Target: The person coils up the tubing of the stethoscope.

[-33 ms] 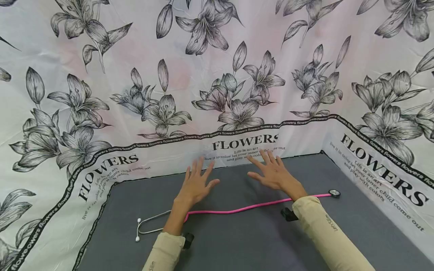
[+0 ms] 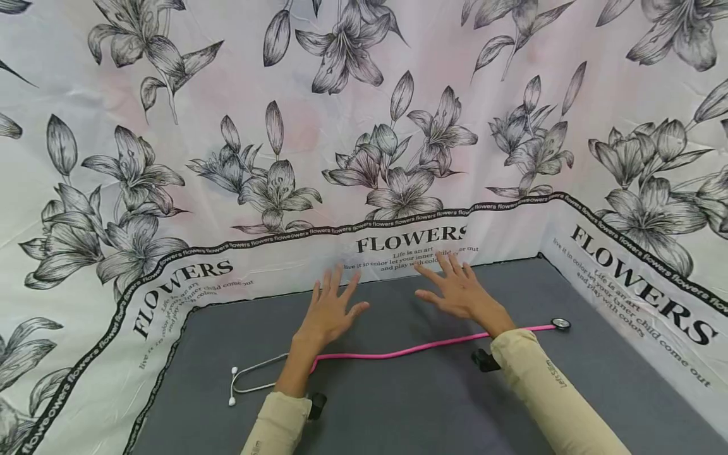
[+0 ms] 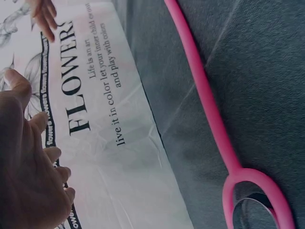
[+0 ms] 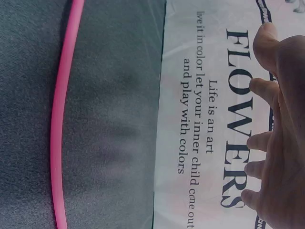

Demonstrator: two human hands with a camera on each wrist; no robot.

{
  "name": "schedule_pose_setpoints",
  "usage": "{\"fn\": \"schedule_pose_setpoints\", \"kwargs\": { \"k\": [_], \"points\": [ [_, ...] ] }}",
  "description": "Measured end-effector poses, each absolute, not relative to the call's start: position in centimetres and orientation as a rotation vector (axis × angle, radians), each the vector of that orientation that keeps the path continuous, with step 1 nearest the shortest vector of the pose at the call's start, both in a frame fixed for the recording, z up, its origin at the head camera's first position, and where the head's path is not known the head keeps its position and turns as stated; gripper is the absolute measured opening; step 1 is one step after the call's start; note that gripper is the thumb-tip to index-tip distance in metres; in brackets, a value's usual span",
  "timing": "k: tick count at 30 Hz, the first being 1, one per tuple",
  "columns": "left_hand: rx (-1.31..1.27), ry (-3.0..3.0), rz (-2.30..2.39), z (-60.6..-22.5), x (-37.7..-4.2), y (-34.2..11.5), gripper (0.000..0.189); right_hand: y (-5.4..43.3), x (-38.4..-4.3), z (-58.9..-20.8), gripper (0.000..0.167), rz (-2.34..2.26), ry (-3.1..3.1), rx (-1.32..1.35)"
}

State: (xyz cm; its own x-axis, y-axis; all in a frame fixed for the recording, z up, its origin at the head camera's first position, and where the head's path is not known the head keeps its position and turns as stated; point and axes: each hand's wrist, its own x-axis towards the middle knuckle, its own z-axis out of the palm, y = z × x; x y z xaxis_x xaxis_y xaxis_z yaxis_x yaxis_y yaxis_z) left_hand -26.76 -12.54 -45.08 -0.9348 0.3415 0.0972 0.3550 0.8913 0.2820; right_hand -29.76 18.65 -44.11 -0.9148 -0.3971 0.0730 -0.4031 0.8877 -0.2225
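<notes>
A stethoscope with pink tubing [image 2: 392, 355] lies stretched across the grey table. Its metal ear tubes with white ear tips [image 2: 232, 401] are at the left, and its round chest piece [image 2: 560, 324] is at the right. My left hand [image 2: 327, 316] hovers above the table with fingers spread, and its forearm hides the part where the tubing meets the ear tubes; the left wrist view shows the pink fork [image 3: 238, 176] there. My right hand [image 2: 462, 296], also spread and holding nothing, hovers beyond the tubing, its wrist crossing over the tube near the chest piece.
A white cloth [image 2: 296, 259] with printed grey lilies and lettering hangs behind the table and along both sides. The grey tabletop [image 2: 398, 404] meets it at the back edge. A dark wrist strap mount [image 2: 485, 360] sits under the right wrist, another [image 2: 316, 406] under the left.
</notes>
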Motion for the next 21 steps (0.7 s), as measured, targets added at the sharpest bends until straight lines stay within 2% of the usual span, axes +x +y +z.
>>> {"fn": "schedule_pose_setpoints", "kwargs": {
  "k": [15,21],
  "points": [
    [-0.608,-2.970,-0.473,-44.5,-26.1,-12.9,0.074,16.8,-29.2,-42.8,0.069,0.422,-2.949,0.675],
    [-0.619,-3.034,-0.520,-44.7,-25.9,-13.7,0.065,15.1,-29.2,-43.5,0.065,0.475,-3.001,0.737]
  ]
}}
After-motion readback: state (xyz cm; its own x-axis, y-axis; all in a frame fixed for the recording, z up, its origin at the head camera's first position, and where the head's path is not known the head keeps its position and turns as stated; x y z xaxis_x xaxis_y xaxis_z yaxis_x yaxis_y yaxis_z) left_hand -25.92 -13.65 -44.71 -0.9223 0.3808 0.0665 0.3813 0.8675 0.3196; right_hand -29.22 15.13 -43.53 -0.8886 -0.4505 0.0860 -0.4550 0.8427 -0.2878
